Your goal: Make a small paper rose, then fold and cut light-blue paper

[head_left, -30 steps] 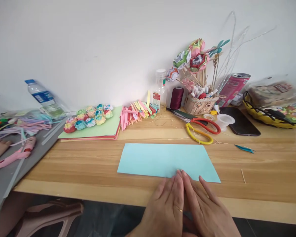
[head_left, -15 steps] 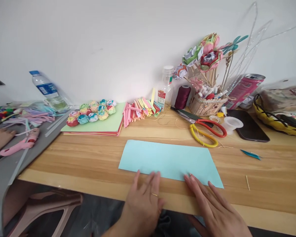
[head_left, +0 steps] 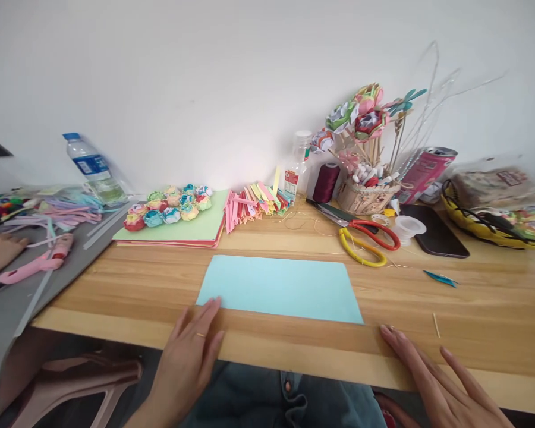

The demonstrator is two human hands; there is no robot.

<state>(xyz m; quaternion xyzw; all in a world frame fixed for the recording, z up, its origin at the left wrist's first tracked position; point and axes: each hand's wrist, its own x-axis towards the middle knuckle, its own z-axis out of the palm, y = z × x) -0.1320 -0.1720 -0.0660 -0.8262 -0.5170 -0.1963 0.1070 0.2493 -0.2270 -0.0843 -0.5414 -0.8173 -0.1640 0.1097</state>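
Note:
A light blue paper sheet (head_left: 280,289) lies flat on the wooden table, its long near edge parallel to the table's front. At its near left corner rests my left hand (head_left: 189,351), fingertips touching the paper, fingers extended, a ring on one finger. My right hand (head_left: 432,374) is off the paper to the right, over the table's front edge, with spread fingers and nothing held. Behind the sheet are red-and-yellow-handled scissors (head_left: 368,241), colored paper strips (head_left: 256,205) and a green paper stack (head_left: 211,220) bearing rolled paper flowers (head_left: 169,208).
Along the wall stand a thread spool (head_left: 327,183), a basket of paper flowers (head_left: 365,197) and a pink can (head_left: 428,172). A phone (head_left: 437,232) lies at right. Another person's hand (head_left: 0,252) is at far left beside a pink glue gun (head_left: 40,261).
My hands have moved apart, the left to the paper's left corner, the right away from the paper. The blue sheet lies further left, and the view has shifted slightly.

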